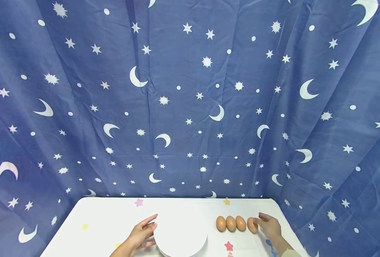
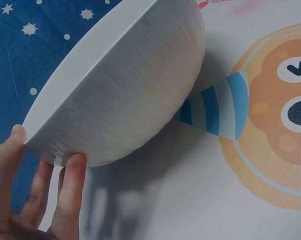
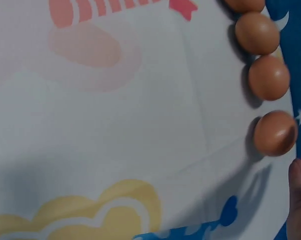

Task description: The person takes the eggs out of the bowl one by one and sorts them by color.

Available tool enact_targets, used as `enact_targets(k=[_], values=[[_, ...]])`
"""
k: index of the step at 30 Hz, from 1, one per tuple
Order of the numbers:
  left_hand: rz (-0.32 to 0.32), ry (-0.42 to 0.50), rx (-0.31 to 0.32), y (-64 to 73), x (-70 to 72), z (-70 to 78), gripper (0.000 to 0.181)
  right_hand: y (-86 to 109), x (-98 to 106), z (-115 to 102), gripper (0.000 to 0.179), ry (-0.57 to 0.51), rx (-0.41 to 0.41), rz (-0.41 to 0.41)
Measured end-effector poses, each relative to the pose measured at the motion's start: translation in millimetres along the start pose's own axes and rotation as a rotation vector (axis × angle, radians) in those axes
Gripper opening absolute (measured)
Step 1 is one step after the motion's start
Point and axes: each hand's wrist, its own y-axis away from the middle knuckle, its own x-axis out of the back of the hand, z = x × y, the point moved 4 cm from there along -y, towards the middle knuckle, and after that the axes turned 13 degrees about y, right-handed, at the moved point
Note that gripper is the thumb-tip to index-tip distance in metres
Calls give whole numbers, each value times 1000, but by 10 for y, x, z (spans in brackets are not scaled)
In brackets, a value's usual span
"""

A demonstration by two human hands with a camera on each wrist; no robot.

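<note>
A white bowl (image 1: 180, 232) stands on the table. My left hand (image 1: 140, 235) is at its left side, fingers spread and fairly straight. In the left wrist view, fingertips touch the bowl (image 2: 125, 95) at its rim and outer wall; the inside is hidden there. Right of the bowl lies a row of brown eggs (image 1: 231, 223); three sit close together. One more egg (image 1: 252, 225) lies slightly apart at the right end. Beside it is my right hand (image 1: 270, 227), its fingertips close to the shell. The right wrist view shows that egg (image 3: 275, 133) resting on the cloth, with fingers just beyond it.
A white tablecloth (image 1: 103, 217) with coloured star, bear and cloud prints covers the table. Behind the far edge and along both sides hangs a blue curtain (image 1: 190, 89) patterned with moons and stars.
</note>
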Motion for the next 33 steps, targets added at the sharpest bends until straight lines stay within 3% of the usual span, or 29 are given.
enact_targets(k=[10, 14, 25, 29, 33], values=[[8, 2, -15, -19, 12, 28, 61, 55, 11, -526, 44, -118, 84, 22], [-1, 3, -19, -9, 4, 27, 61, 161, -111, -777, 41, -217, 125, -13], [-15, 12, -17, 1, 0, 8, 63, 609, -521, -1550, 46, -403, 341, -166], [-16, 10, -19, 4, 3, 4, 62, 733, -692, -1768, 47, -383, 408, -229], [-20, 14, -20, 8, 2, -1, 62, 821, -859, -1915, 45, -283, 477, -213]])
